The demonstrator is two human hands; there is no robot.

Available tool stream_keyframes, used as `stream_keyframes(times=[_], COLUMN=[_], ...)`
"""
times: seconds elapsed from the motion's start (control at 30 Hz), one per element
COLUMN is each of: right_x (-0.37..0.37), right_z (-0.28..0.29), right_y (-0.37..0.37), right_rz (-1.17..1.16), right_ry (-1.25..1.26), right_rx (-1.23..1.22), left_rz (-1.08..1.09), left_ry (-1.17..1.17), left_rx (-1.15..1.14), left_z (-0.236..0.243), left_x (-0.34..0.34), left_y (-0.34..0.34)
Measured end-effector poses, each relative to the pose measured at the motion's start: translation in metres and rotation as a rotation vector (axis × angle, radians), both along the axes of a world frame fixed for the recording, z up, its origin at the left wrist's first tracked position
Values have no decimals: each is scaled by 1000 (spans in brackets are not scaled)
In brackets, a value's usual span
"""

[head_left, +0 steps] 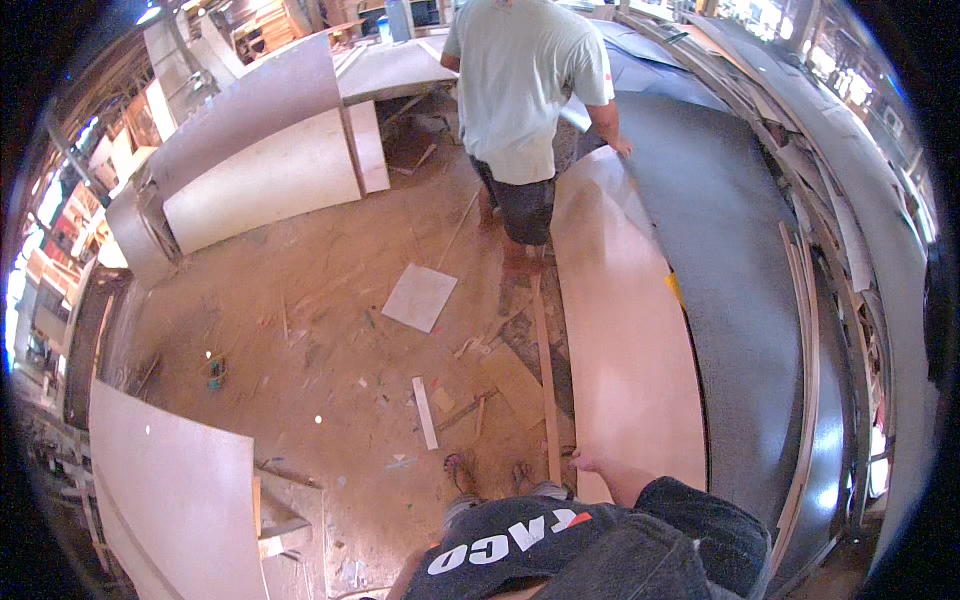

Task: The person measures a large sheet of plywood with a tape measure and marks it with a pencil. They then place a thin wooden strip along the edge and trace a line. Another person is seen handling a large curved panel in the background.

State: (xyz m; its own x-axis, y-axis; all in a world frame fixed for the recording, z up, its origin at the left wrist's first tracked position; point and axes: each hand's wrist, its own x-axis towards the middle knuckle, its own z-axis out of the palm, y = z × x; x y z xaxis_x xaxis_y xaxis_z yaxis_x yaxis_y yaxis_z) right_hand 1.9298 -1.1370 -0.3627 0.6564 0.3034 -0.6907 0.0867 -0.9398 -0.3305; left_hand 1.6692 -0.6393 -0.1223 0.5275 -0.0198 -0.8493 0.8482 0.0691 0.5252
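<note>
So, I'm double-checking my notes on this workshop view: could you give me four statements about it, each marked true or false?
1. The wearer's right hand is at the left edge of the long pale board. True.
2. The co-worker's hand is near the board's far end. True.
3. The co-worker wears a red shirt. False: the shirt is pale.
4. The square piece on the floor is black. False: it is pale.
</note>
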Motion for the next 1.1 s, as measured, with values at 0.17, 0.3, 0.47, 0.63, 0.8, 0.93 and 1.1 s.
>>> stream_keyframes(times=[0.17, 0.3, 0.47, 0.63, 0.8, 0.93, 1.1], right_x=[57, 89, 84, 64, -49, -227, -338], right_z=[12, 27, 42, 31, 54, 165, 135], right_y=[-8, 8, 138, 255, 376, 453, 538], right_rz=[147, 501, 794, 1005, 810, 844, 1376], right_ry=[-165, 135, 11, 166, 272, 529, 356], right_rx=[131, -265, 92, 271, 410, 519, 637], left_rz=[268, 484, 759, 1053, 1279, 1425, 1160], left_ry=[33, 96, 248, 306, 427, 559, 428], left_rx=[87, 126, 149, 20, -136, -262, 409], left_z=[-40, -69, -68, -82, -78, -85, -142], left_x=[-70, -151, -257, -334, -414, -473, -552], left_y=[-45, -87, -138, -195, -219, -230, -256])
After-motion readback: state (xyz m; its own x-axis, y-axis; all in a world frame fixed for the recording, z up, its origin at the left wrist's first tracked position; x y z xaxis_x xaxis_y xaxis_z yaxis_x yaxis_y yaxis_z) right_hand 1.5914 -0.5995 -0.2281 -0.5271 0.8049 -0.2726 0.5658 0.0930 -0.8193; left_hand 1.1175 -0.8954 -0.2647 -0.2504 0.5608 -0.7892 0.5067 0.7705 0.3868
